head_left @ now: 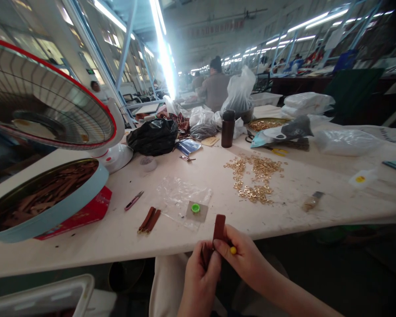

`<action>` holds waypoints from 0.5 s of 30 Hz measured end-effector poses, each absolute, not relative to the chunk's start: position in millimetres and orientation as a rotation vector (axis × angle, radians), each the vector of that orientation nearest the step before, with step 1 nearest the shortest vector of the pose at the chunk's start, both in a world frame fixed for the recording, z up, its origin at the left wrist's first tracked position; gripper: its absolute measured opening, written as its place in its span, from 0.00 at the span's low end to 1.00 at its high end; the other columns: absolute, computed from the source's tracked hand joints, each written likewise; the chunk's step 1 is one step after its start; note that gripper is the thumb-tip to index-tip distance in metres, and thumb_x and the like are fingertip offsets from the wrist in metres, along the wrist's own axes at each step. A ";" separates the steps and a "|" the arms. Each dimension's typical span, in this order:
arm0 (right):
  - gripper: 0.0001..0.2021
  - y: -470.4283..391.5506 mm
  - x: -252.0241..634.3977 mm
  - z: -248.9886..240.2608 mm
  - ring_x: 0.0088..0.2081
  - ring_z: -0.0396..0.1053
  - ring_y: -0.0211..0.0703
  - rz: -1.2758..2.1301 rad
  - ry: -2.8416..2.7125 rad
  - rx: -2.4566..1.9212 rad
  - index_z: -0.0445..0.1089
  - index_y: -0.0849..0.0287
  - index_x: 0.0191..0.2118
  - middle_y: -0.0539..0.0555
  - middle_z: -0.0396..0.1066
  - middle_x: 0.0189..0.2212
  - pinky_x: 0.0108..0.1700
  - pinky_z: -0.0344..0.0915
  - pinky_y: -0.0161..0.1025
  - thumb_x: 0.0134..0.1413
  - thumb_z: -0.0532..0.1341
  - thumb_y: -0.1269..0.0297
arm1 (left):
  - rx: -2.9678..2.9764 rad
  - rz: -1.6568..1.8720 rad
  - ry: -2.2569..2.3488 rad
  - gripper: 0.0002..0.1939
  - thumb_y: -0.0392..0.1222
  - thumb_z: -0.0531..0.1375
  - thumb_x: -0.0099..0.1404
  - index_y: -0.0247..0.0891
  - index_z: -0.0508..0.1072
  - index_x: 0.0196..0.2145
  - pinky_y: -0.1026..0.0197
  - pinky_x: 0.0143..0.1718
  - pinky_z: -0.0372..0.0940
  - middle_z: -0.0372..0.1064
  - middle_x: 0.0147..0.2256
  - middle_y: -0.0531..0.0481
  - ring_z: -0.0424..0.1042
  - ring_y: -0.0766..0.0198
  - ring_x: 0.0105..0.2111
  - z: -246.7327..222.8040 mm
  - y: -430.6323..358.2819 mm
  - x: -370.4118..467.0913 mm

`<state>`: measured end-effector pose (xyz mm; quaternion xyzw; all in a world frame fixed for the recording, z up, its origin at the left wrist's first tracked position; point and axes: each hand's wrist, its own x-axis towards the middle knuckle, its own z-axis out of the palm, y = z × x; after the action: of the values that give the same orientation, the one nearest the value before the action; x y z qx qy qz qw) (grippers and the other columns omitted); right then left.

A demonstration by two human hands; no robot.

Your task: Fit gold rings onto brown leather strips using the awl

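Observation:
Both of my hands meet just off the table's front edge, around a brown strip [219, 226] that stands up between them. My left hand [203, 268] has its fingers wrapped round the strip's lower, darker part. My right hand [239, 253] pinches the strip with the thumb, and a small yellow knob [233, 250] of something mostly hidden pokes out of it. On the table, left of my hands, lie a few finished-looking brown strips [149, 221] with metal at their ends. A green cap [195, 208] sits on a small grey square. Many gold rings [255, 193] are scattered farther back.
At left, a fan [119, 154] stands behind a round tray [95, 193] of brown pieces on a red box [99, 211]. Small scissors [134, 200], a dark bottle [228, 128], a black bag [153, 136] and plastic bags lie about. A person [216, 88] sits beyond.

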<state>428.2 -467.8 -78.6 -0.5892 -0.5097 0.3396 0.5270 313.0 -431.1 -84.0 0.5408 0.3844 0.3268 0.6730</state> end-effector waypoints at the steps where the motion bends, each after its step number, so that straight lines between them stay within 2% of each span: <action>1: 0.10 -465.1 426.8 -79.8 0.30 0.60 0.42 0.836 -1.195 -1.398 0.56 0.57 0.26 0.51 0.63 0.25 0.31 0.58 0.36 0.55 0.53 0.62 | 1.217 0.728 0.875 0.15 0.52 0.59 0.55 0.35 0.68 0.26 0.68 0.18 0.49 0.56 0.18 0.58 0.51 0.72 0.17 -84.3 -429.2 313.4; 3: 0.11 -459.2 424.3 -82.7 0.28 0.59 0.40 0.935 -1.112 -1.371 0.56 0.58 0.26 0.49 0.61 0.24 0.28 0.57 0.35 0.56 0.53 0.58 | 1.201 0.727 0.894 0.14 0.50 0.59 0.55 0.35 0.67 0.24 0.68 0.18 0.48 0.55 0.17 0.59 0.51 0.72 0.17 -84.0 -425.1 314.3; 7: 0.17 -447.2 427.7 -87.1 0.18 0.50 0.35 1.115 -0.975 -1.371 0.55 0.57 0.25 0.43 0.52 0.16 0.20 0.49 0.32 0.58 0.49 0.50 | 1.101 0.726 0.929 0.10 0.45 0.58 0.54 0.36 0.66 0.23 0.68 0.18 0.46 0.55 0.17 0.58 0.51 0.73 0.17 -83.0 -415.6 314.8; 10: 0.20 -439.1 441.9 -85.0 0.19 0.53 0.36 0.921 -1.030 -1.419 0.56 0.57 0.24 0.44 0.54 0.16 0.22 0.53 0.33 0.58 0.49 0.48 | 0.980 0.705 0.976 0.07 0.42 0.58 0.54 0.36 0.64 0.25 0.68 0.18 0.44 0.57 0.18 0.58 0.49 0.74 0.17 -85.4 -405.6 312.0; 15: 0.19 -415.9 466.7 -78.3 0.26 0.60 0.39 0.571 -1.013 -1.427 0.63 0.58 0.30 0.48 0.62 0.21 0.30 0.58 0.34 0.62 0.45 0.50 | 0.834 0.763 1.003 0.07 0.41 0.58 0.54 0.37 0.62 0.25 0.67 0.18 0.40 0.56 0.17 0.60 0.47 0.76 0.15 -92.6 -378.8 304.3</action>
<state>466.7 -415.9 -78.3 -0.6170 -0.4381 0.2470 0.6053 304.3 -378.8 -92.6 0.3785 0.4551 0.3462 0.7278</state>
